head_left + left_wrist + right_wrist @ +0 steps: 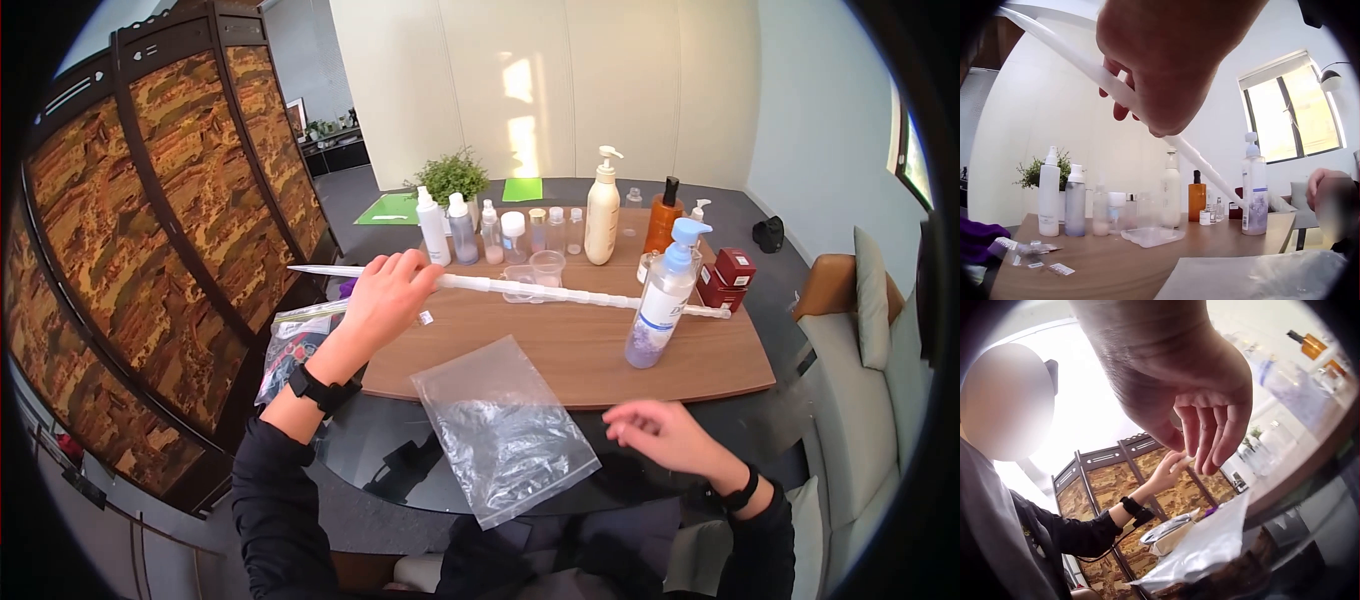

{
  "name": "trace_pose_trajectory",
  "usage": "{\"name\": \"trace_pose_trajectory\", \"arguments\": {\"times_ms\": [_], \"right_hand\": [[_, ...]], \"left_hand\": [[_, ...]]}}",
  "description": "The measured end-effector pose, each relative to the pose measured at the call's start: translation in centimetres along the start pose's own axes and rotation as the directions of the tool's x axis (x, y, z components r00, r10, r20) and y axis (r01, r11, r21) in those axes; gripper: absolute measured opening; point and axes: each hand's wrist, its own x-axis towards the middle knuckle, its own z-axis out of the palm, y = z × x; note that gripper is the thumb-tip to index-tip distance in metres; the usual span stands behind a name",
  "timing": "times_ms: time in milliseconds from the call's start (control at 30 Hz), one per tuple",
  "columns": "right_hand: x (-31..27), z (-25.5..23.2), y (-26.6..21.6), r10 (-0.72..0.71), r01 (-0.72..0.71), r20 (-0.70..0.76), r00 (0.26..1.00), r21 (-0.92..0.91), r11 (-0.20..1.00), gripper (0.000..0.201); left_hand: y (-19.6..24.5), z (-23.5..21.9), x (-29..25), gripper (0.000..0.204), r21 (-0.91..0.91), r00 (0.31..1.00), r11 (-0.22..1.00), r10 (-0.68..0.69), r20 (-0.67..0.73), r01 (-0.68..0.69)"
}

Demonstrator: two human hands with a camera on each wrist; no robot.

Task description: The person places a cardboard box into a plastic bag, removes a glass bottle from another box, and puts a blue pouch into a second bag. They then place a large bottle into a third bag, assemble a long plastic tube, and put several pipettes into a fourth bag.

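Observation:
A long white translucent stick, thin and pointed at its left end (540,291), slants over the wooden board. The left hand (388,297) grips it near its left part; in the left wrist view the same hand (1157,69) has its fingers curled round the stick (1194,159). Near the front edge the right hand (668,436) hovers with loosely bent fingers, holding nothing; the right wrist view also shows this hand (1200,406) hanging relaxed. Between the hands a clear plastic bag (505,435) lies flat, overhanging the front edge. The stick's right end passes by a blue-capped pump bottle (660,310).
Several small bottles (513,235) line the back of the wooden board (450,350), with a cream pump bottle (602,215), an amber bottle (662,222) and red boxes (728,280) to their right. A filled zip bag (292,350) lies at left, beside a folding screen (170,200).

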Motion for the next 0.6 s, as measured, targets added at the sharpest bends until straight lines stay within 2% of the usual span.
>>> {"name": "trace_pose_trajectory", "arguments": {"times_ms": [67, 133, 200, 267, 367, 500, 600], "right_hand": [[2.7, 0.5, -2.8, -0.167, 0.147, -0.097, 0.981, -0.190, 0.971, 0.023], [6.0, 1.3, -4.3, -0.471, 0.381, -0.169, 0.866, -0.388, 0.839, 0.022], [9.1, 2.0, -4.8, -0.600, 0.446, -0.188, 0.777, -0.508, 0.737, 0.023], [11.4, 2.8, -4.8, -0.630, 0.452, -0.206, 0.749, -0.536, 0.713, 0.025], [11.5, 3.7, -5.0, -0.628, 0.467, -0.173, 0.759, -0.527, 0.710, 0.027], [8.5, 3.7, -5.4, -0.604, 0.441, -0.157, 0.782, -0.546, 0.713, 0.029], [6.2, 2.9, -5.3, -0.532, 0.401, -0.117, 0.839, -0.528, 0.749, 0.032]], "left_hand": [[0.4, -0.7, -0.2, 0.024, -0.011, 1.000, 1.000, -0.015, 0.018, 0.015], [0.3, -0.9, -0.4, 0.023, 0.005, 0.999, 1.000, -0.030, 0.022, 0.030], [0.1, -0.4, -0.5, 0.023, 0.017, 0.998, 0.998, -0.053, 0.037, 0.053], [-0.6, 0.0, -0.6, 0.021, 0.004, 0.999, 0.999, -0.041, 0.000, 0.041], [-1.0, -0.7, -0.5, 0.021, -0.011, 0.997, 0.997, -0.076, -0.011, 0.075], [-1.2, -2.2, -0.9, 0.021, 0.008, 0.995, 0.996, -0.086, -0.040, 0.087], [-0.9, -2.2, -1.3, 0.022, 0.054, 0.994, 0.995, -0.074, -0.081, 0.079]]}}
